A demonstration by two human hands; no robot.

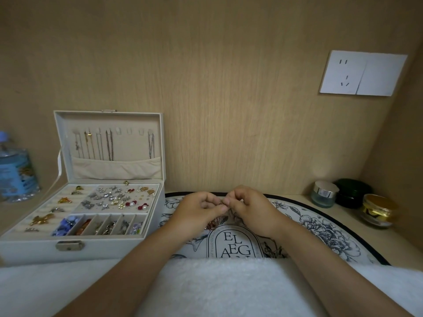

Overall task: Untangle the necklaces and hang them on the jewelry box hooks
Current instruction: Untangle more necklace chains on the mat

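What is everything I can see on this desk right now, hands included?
jewelry box: one, cream, open, on the left.
hung necklaces: about five, silver and gold, on the lid hooks.
earrings and charms: many, mixed colours, in the box tray.
tangled necklace: one bundle, reddish, at the hands.
water bottle: one, blue, far left.
round mat: one, white with dark flowers, under the hands.
jars: three, clear jar, dark green jar, gold-lidded jar, back right corner.
wall socket: one, white, upper right.
fluffy cloth: one, white, nearest edge.
left hand: fingers pinching the tangled necklace.
right hand: likewise.
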